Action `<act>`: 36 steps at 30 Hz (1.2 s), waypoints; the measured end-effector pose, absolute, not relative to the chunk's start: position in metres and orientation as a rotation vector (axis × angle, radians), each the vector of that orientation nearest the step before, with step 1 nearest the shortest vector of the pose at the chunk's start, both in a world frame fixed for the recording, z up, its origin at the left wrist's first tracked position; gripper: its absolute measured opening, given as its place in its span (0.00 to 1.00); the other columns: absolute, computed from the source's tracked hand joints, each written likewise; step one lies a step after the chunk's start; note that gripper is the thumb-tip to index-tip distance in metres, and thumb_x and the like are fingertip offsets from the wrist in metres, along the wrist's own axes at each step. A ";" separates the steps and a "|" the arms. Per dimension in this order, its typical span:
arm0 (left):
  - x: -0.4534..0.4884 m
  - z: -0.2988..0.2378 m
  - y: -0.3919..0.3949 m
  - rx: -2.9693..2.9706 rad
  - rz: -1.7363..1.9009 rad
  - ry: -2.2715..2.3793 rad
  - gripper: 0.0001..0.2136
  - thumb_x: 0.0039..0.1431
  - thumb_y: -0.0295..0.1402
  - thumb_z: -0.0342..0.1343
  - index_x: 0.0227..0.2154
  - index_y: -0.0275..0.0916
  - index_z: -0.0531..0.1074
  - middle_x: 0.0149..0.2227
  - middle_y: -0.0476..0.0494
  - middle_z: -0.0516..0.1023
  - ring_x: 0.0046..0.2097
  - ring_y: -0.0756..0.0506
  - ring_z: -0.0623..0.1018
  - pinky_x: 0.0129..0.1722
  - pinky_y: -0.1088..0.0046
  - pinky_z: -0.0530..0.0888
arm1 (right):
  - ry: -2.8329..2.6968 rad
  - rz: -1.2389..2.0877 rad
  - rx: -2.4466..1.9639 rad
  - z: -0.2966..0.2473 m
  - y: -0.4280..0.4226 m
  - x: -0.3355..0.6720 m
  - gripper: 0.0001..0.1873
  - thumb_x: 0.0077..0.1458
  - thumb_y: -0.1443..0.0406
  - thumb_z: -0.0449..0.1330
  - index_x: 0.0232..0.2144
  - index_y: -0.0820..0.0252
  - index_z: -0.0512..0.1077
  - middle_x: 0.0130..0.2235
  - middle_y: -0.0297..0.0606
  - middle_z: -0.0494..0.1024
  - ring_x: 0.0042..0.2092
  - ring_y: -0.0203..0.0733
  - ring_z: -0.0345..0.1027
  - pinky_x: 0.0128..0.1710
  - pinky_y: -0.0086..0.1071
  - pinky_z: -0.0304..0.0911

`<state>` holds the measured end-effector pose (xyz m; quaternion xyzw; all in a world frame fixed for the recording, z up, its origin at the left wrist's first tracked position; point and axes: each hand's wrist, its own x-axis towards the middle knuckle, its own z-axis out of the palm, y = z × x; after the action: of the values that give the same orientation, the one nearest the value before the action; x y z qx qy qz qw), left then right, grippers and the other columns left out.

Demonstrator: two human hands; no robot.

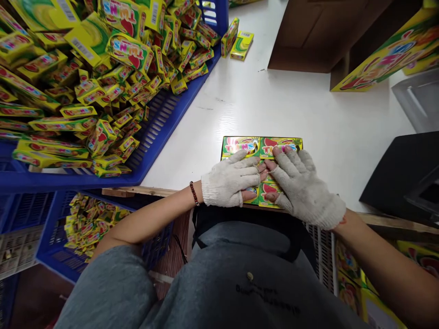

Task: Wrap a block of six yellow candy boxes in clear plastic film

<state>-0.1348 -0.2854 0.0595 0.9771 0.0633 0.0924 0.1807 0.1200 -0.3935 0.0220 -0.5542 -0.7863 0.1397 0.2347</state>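
As the left hand [231, 180] and right hand [298, 180] lie flat, gripping nothing, on the near packs [240, 143], they're seemingly keeping them level.

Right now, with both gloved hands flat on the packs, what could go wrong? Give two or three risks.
1. If the left hand and right hand press hard, the packs beneath could dent.
2. Those packs lie at the near edge of the table, so a slip might tip some off.
3. The blue crate is heaped with loose boxes; a bump could perhaps spill some.
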 end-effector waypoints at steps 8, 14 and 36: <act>-0.154 0.049 -0.306 2.787 0.196 0.136 0.23 0.74 0.43 0.56 0.66 0.41 0.76 0.70 0.36 0.76 0.75 0.33 0.71 0.78 0.38 0.62 | -2.366 0.241 -1.323 0.024 -0.417 0.124 0.41 0.66 0.43 0.61 0.72 0.58 0.68 0.71 0.61 0.71 0.73 0.77 0.61 0.71 0.81 0.48; -0.153 0.042 -0.304 2.818 0.215 0.143 0.23 0.76 0.44 0.52 0.67 0.41 0.75 0.70 0.39 0.77 0.76 0.35 0.70 0.81 0.44 0.58 | -2.373 0.265 -1.448 0.021 -0.413 0.117 0.42 0.65 0.43 0.63 0.71 0.61 0.69 0.74 0.61 0.67 0.75 0.78 0.57 0.71 0.81 0.49; -0.136 0.058 -0.289 3.039 0.441 0.329 0.25 0.74 0.43 0.50 0.66 0.34 0.73 0.65 0.25 0.80 0.66 0.26 0.79 0.65 0.38 0.74 | -1.520 0.094 -1.846 0.092 -0.404 0.255 0.30 0.76 0.54 0.54 0.73 0.59 0.65 0.72 0.51 0.71 0.71 0.50 0.67 0.74 0.50 0.64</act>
<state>-0.1360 -0.2895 0.0577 0.9837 0.1064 0.1427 0.0265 0.2549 -0.4038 0.0923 -0.7181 -0.5910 0.0366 0.3655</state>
